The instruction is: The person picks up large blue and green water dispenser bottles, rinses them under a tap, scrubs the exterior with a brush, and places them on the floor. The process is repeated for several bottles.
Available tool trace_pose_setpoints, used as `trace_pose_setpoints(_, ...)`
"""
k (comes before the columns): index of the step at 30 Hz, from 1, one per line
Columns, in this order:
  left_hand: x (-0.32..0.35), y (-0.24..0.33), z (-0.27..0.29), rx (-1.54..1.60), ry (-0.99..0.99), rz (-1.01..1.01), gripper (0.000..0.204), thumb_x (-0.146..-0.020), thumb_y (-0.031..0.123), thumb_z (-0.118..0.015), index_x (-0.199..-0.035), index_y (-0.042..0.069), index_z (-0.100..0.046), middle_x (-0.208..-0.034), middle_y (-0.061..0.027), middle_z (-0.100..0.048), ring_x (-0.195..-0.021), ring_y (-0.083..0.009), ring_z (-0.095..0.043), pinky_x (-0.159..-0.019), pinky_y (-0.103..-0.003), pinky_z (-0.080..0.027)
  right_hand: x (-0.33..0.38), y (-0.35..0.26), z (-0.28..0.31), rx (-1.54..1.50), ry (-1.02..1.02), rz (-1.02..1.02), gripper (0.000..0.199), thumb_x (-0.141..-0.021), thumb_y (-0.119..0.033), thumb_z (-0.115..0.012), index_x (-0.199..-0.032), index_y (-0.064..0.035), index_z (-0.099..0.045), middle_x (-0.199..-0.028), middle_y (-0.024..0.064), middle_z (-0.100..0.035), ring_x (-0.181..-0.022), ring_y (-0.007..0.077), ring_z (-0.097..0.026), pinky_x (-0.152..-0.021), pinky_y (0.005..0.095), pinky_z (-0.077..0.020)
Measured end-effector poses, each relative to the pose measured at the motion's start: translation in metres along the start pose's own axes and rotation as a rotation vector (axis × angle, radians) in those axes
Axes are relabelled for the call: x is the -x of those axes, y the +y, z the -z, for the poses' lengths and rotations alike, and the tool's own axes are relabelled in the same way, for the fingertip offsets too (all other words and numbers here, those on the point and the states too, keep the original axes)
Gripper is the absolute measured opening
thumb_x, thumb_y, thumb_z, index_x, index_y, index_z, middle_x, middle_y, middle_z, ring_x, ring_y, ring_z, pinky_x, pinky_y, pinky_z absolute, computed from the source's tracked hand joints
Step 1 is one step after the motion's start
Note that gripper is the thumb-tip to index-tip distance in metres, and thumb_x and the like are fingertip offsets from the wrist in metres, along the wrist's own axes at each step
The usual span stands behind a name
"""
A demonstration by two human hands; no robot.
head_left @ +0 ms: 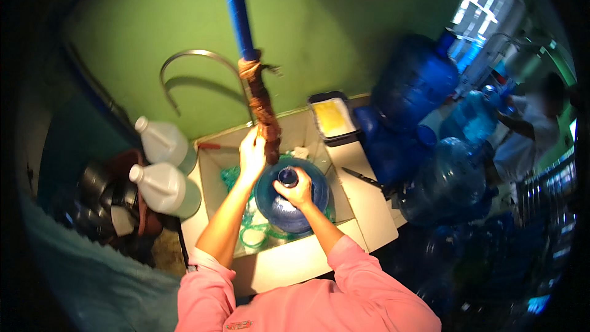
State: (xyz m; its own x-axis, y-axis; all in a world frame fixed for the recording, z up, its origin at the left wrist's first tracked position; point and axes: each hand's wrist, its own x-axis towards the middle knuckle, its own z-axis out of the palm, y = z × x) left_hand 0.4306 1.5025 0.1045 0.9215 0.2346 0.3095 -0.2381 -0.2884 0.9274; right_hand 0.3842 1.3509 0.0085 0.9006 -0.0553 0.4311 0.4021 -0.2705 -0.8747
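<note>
A large round blue water jug (pixel 284 214) stands upright in the tiled sink (pixel 345 195). My right hand (pixel 297 190) is closed around its neck, just beside the dark round mouth. My left hand (pixel 251 155) is raised at the back of the sink, next to the lower part of a brown wrapped pipe (pixel 263 107) and the foot of a thin curved metal faucet (pixel 203 53). Its fingers are bent together, and what they grip is partly hidden. The wrapped pipe hangs from a blue pipe (pixel 237 9) and ends above the jug.
Two white plastic jugs (pixel 165 189) stand left of the sink. On the right ledge are a dark tray with something yellow (pixel 332 118) and a black-handled knife (pixel 362 176). Several blue water jugs (pixel 415 80) crowd the right side, where another person (pixel 528 129) handles one.
</note>
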Motion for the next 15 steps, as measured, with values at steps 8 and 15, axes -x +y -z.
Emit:
trace_pose_setpoints(8, -0.039, 0.118, 0.078, 0.348, -0.117, 0.016, 0.039, -0.101, 0.026, -0.053, -0.132, 0.003, -0.056, -0.113, -0.0048, -0.067, -0.092, -0.0105, -0.065, -0.079, -0.028, -0.055, -0.037, 0.03, -0.049, 0.088, -0.148, -0.193, 0.059, -0.064, -0.044, -0.085, -0.101, -0.005, -0.06, -0.095, 0.0168, -0.065, -0.091, 0.0387, -0.065, -0.08, 0.0451, -0.0511)
trace_pose_setpoints(15, -0.031, 0.115, 0.074, 0.392, -0.151, 0.031, 0.042, -0.101, 0.032, -0.056, -0.132, 0.005, -0.055, -0.116, -0.0063, -0.066, -0.099, -0.0141, -0.067, -0.085, -0.032, -0.056, -0.038, 0.037, -0.057, 0.128, -0.156, -0.169, 0.059, -0.064, -0.042, -0.083, -0.102, -0.0034, -0.06, -0.099, 0.018, -0.065, -0.094, 0.0396, -0.064, -0.082, 0.0459, -0.0515)
